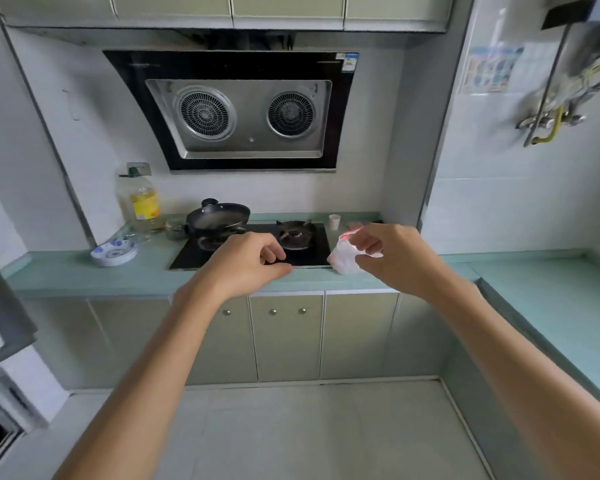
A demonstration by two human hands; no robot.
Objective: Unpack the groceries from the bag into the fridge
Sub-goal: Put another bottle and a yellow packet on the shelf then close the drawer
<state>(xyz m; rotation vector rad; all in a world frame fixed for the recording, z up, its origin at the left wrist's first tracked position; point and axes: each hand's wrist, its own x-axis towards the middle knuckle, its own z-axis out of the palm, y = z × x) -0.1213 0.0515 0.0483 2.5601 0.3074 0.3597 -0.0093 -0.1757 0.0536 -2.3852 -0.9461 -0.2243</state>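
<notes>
Both my arms reach out toward the green counter [84,275] in front of the gas hob [312,249]. My right hand [392,258] pinches a crumpled white plastic bag [343,258] with a red edge, held just above the counter's front right of the hob. My left hand [253,259] hovers over the hob's front edge with its fingers curled in and nothing in it. A grey panel [4,306] at the far left edge may be the fridge door; I cannot tell for sure.
A black wok [219,216] sits on the left burner. A big oil bottle [141,202], a small jar [174,228] and a blue-patterned dish [114,252] stand to the left. A small white cup [334,221] is behind the hob. The counter continues along the right wall [551,306].
</notes>
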